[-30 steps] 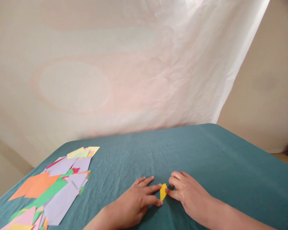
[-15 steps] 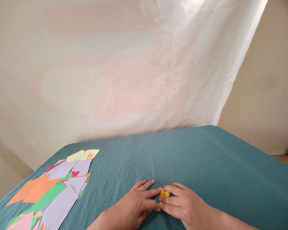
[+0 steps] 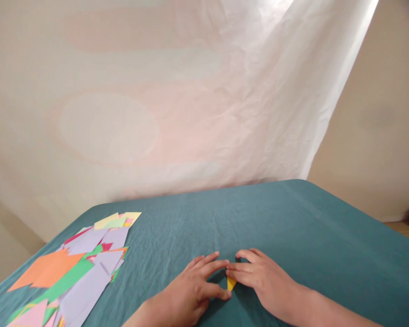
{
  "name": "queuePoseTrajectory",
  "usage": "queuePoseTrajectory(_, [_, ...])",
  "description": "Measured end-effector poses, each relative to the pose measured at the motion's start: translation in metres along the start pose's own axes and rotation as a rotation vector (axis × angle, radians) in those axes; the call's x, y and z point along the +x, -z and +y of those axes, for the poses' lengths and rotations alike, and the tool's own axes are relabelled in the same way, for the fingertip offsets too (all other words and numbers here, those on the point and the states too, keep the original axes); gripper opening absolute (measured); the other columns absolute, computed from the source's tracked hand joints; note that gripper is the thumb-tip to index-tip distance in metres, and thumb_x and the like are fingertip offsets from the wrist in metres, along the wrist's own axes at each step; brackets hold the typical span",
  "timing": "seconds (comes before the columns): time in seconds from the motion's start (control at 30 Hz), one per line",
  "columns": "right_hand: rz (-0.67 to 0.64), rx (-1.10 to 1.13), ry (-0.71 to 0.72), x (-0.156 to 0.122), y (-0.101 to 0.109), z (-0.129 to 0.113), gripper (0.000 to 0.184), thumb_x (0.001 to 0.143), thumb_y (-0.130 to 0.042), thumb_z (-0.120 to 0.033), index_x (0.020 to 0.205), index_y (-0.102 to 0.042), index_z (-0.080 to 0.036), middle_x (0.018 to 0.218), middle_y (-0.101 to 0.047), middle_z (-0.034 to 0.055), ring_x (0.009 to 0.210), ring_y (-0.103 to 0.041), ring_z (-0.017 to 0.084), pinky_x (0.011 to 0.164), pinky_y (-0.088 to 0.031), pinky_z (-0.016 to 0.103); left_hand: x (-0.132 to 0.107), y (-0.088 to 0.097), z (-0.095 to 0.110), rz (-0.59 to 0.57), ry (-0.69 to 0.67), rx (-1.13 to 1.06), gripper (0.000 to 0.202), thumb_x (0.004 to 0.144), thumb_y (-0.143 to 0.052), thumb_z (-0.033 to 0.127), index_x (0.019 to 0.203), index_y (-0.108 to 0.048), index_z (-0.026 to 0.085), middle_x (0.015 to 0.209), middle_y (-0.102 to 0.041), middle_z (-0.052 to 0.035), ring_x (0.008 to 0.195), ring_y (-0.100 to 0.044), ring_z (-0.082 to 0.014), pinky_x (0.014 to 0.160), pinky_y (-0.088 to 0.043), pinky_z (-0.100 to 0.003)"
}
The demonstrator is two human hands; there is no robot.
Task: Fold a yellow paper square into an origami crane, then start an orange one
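A small folded piece of yellow paper [image 3: 231,283] lies on the teal cloth at the front, mostly covered by fingers, with a pointed lower end showing. My left hand [image 3: 195,288] holds it from the left: the thumb presses near the lower point and the index fingertip meets the upper end, while the other fingers stretch forward. From the right, my right hand [image 3: 264,277] presses its fingers over the upper part of the paper, close against the left index fingertip. Its index finger is lifted and curled, apart from the paper.
A table [image 3: 252,218] under a teal cloth spreads in front of me. Loose coloured paper sheets [image 3: 85,290] in purple, green, orange, pink and yellow lie piled at the left. Behind the table hangs a pale sheet [image 3: 191,113], and a beige wall [image 3: 368,136] stands at the right.
My right hand has shifted slightly up, and its fingers now cover the paper's upper part. The yellow paper shows as a narrow point lower down. My left thumb has moved toward that point.
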State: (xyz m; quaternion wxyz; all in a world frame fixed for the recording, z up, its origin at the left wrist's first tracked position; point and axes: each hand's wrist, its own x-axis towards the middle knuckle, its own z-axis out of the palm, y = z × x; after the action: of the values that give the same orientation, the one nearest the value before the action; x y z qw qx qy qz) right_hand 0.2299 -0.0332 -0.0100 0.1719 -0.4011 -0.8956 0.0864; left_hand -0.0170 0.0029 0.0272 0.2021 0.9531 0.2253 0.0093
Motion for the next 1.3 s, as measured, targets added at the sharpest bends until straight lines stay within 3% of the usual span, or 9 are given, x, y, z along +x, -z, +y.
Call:
queuePoseTrajectory(0.17, [0.101,-0.086,0.046,-0.003,-0.001,0.004,0.040,0.092,-0.041,-0.011,0.129,-0.051,-0.022,0.128,-0.057,0.0034,0.119,-0.043,0.023,0.098,-0.034,0.040,0.001,0.004,0.004,-0.037,-0.039,-0.018,0.065,0.077,-0.045,-0.001,0.125,-0.048,0.041,0.146,-0.035,0.0087,0.138,-0.022,-0.0226,0.112,-0.018,-0.050])
queuePoseTrajectory(0.33, [0.126,-0.076,0.170,-0.003,-0.007,-0.003,0.031,0.091,-0.044,-0.015,0.113,-0.063,-0.023,0.098,-0.071,0.0045,0.108,-0.049,0.022,0.095,-0.034,0.040,0.002,0.001,-0.001,-0.030,-0.039,-0.039,0.064,0.075,-0.045,-0.002,0.124,-0.049,0.039,0.148,-0.031,0.0076,0.138,-0.022,-0.0240,0.112,-0.017,-0.051])
queuePoseTrajectory(0.5, [0.097,-0.083,0.128,-0.004,-0.012,-0.001,0.029,0.091,-0.043,-0.015,0.103,-0.068,-0.025,0.088,-0.072,0.0042,0.094,-0.052,0.020,0.091,-0.034,0.039,0.003,0.000,-0.001,-0.037,-0.029,-0.049,0.066,0.074,-0.045,-0.003,0.124,-0.048,0.040,0.147,-0.031,0.0079,0.138,-0.022,-0.0234,0.112,-0.016,-0.051])
queuePoseTrajectory(0.7, [0.060,-0.077,0.079,-0.004,-0.001,0.001,0.030,0.091,-0.042,-0.013,0.094,-0.070,-0.024,0.082,-0.073,0.0028,0.084,-0.053,0.019,0.085,-0.035,0.036,0.004,0.001,0.000,-0.064,-0.018,-0.027,0.064,0.076,-0.045,-0.001,0.125,-0.048,0.041,0.147,-0.032,0.0075,0.138,-0.022,-0.0241,0.111,-0.016,-0.053])
queuePoseTrajectory(0.87, [0.055,-0.116,0.012,-0.007,-0.002,0.001,0.028,0.087,-0.045,-0.011,0.089,-0.070,-0.024,0.083,-0.072,0.0020,0.089,-0.053,0.020,0.088,-0.034,0.038,0.004,0.001,-0.001,-0.052,-0.030,-0.037,0.066,0.074,-0.045,-0.002,0.123,-0.049,0.040,0.147,-0.033,0.0074,0.138,-0.022,-0.0245,0.111,-0.017,-0.053])
queuePoseTrajectory(1.0, [0.118,-0.179,-0.016,-0.010,-0.012,0.001,0.028,0.084,-0.047,-0.010,0.101,-0.066,-0.023,0.094,-0.070,0.0026,0.102,-0.049,0.024,0.096,-0.029,0.043,0.005,0.002,0.000,-0.049,-0.041,-0.036,0.065,0.074,-0.044,-0.002,0.124,-0.049,0.040,0.146,-0.034,0.0075,0.137,-0.023,-0.0242,0.111,-0.016,-0.053])
queuePoseTrajectory(1.07, [0.147,-0.186,0.041,-0.009,-0.017,-0.002,0.027,0.085,-0.049,-0.013,0.107,-0.062,-0.020,0.100,-0.067,0.0042,0.107,-0.046,0.025,0.097,-0.028,0.043,0.005,0.002,0.000,-0.051,-0.044,-0.035,0.067,0.073,-0.044,-0.002,0.124,-0.049,0.040,0.147,-0.033,0.0078,0.137,-0.023,-0.0240,0.111,-0.016,-0.052])
queuePoseTrajectory(1.17, [0.097,-0.169,0.128,-0.004,-0.020,-0.007,0.022,0.087,-0.051,-0.018,0.105,-0.062,-0.019,0.100,-0.064,0.0049,0.097,-0.048,0.021,0.088,-0.034,0.038,0.004,0.001,-0.001,-0.037,-0.050,-0.046,0.069,0.070,-0.043,-0.004,0.123,-0.049,0.040,0.147,-0.032,0.0090,0.137,-0.023,-0.0239,0.111,-0.017,-0.051])
queuePoseTrajectory(1.3, [0.072,-0.167,0.106,-0.001,-0.019,-0.009,0.017,0.087,-0.053,-0.020,0.101,-0.063,-0.021,0.093,-0.061,0.0044,0.090,-0.047,0.020,0.080,-0.035,0.036,0.003,0.000,-0.003,-0.015,-0.064,-0.052,0.068,0.070,-0.044,-0.003,0.123,-0.049,0.039,0.147,-0.033,0.0080,0.137,-0.023,-0.0245,0.111,-0.017,-0.051])
